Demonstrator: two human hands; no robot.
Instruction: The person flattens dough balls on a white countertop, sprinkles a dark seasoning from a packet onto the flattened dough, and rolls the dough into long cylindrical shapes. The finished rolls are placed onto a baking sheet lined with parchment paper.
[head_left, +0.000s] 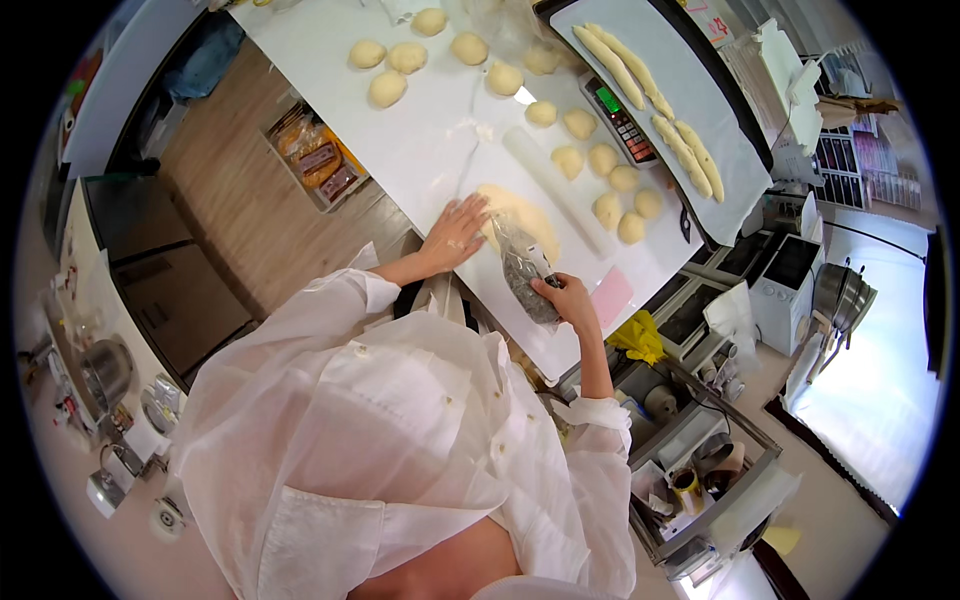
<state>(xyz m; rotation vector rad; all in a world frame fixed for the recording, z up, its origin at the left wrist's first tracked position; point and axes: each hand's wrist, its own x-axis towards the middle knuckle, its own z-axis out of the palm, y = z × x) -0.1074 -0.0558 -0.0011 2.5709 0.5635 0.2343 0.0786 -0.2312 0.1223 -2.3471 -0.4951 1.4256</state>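
Note:
A flattened oval of dough (525, 214) lies on the white worktop (435, 150) before me. My left hand (454, 234) rests with spread fingers at the dough's left edge. In my right hand (564, 294) is a clear plastic bag (529, 281) with dark grey contents; its narrow end lies over the dough. A pale rolling pin (559, 191) lies diagonally beyond the dough. Several round dough balls (602, 160) sit past it, and more (388, 88) are at the far left. What the left palm touches is hidden.
A paper-lined baking tray (720, 135) with several long dough strips stands at the right, beside a digital scale (619, 120). A pink scraper (612, 298) lies near the right edge, above a yellow bag (637, 337). Below the worktop's left edge is a box of packaged goods (319, 161).

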